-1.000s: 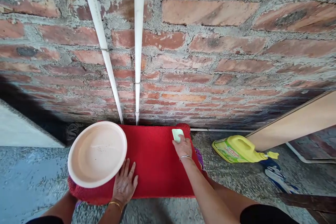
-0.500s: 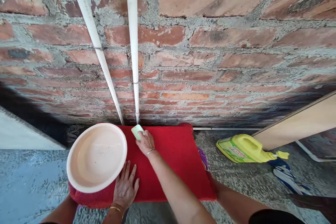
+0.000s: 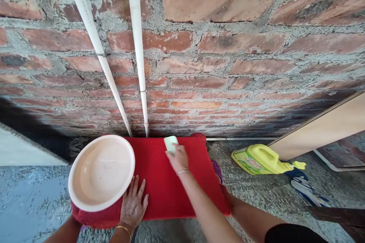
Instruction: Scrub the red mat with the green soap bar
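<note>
While the left hand (image 3: 132, 205) lies flat, fingers spread, on the near part of the red textured mat (image 3: 159, 182), the right hand (image 3: 177, 158) has its grip pinched on a pale green rectangular bar of soap (image 3: 170, 143), pressed against the mat's far edge by the brick wall (image 3: 228, 64). A round cream plastic basin (image 3: 101, 172) sits on the mat's left end, just beside the left hand. A yellow plastic jug (image 3: 261, 159) lies on the speckled concrete floor (image 3: 256, 193) to the right, near a tan board (image 3: 322, 129). Two white pipes (image 3: 137, 45) run down the wall.
</note>
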Demonstrator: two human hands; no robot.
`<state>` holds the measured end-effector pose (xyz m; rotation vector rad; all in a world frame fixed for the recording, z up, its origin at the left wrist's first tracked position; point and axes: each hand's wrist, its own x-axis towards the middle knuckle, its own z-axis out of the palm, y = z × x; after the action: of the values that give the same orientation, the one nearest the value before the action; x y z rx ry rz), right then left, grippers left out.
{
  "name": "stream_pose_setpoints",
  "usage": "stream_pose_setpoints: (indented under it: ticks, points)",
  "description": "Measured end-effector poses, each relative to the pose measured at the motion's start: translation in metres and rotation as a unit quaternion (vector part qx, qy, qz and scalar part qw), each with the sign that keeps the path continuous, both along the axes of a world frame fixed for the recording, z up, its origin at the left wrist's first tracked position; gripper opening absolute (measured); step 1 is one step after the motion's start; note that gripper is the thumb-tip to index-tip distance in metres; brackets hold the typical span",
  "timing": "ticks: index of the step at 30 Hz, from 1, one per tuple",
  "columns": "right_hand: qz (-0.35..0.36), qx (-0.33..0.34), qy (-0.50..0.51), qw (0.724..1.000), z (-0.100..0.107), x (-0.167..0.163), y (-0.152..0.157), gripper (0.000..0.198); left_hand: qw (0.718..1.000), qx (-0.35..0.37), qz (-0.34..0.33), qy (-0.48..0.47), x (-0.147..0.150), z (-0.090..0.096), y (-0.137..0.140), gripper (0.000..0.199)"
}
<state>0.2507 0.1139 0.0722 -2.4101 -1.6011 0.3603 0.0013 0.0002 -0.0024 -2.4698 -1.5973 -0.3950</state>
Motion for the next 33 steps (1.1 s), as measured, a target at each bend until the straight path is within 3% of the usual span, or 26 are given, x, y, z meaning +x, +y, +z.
stream_pose_setpoints:
  ticks: [3, 6, 9, 14, 16, 18, 21, 25, 28, 30, 33]
  points:
    - [0.138, -0.029, 0.022, 0.990, -0.005, -0.078, 0.011, 0.045, 1.000, 0.004, -0.003, 0.005, 0.000, 0.002, 0.001, 0.048]
    - [0.176, -0.041, 0.024, 0.983, -0.006, -0.106, 0.014, 0.044, 1.000, -0.004, -0.001, 0.004, -0.001, 0.002, 0.001, 0.049]
    - [0.125, -0.038, 0.012, 0.991, -0.007, -0.075, 0.006, 0.043, 1.000, -0.020, 0.007, -0.003, -0.002, -0.001, 0.000, 0.051]
    - [-0.046, -0.017, -0.022, 0.999, -0.002, 0.033, -0.024, 0.039, 1.000, -0.012, 0.017, -0.005, -0.001, -0.005, -0.002, 0.054]
    - [-0.066, -0.011, -0.033, 0.997, 0.003, 0.062, -0.033, 0.039, 1.000, -0.010, 0.014, -0.007, -0.001, -0.005, -0.002, 0.053]
    - [-0.072, -0.007, -0.039, 0.997, 0.006, 0.069, -0.037, 0.040, 1.000, -0.007, 0.013, -0.008, -0.001, -0.004, -0.001, 0.052]
    - [-0.043, 0.000, -0.025, 0.999, 0.005, 0.026, -0.031, 0.043, 1.000, 0.002, 0.011, -0.002, -0.001, 0.000, -0.001, 0.051]
    - [0.132, -0.015, 0.028, 0.991, -0.001, -0.084, -0.011, 0.042, 1.000, 0.012, 0.003, 0.017, -0.002, 0.005, 0.001, 0.049]
    - [0.208, -0.042, 0.034, 0.977, -0.002, -0.126, -0.004, 0.040, 1.000, 0.005, 0.002, 0.020, -0.002, 0.006, 0.001, 0.047]
    - [0.195, -0.050, 0.020, 0.979, -0.002, -0.110, -0.008, 0.041, 1.000, -0.002, 0.004, 0.016, -0.002, 0.006, 0.001, 0.047]
    - [0.088, -0.058, -0.029, 0.994, -0.004, -0.029, -0.027, 0.043, 1.000, -0.006, 0.004, 0.006, -0.001, 0.004, 0.001, 0.049]
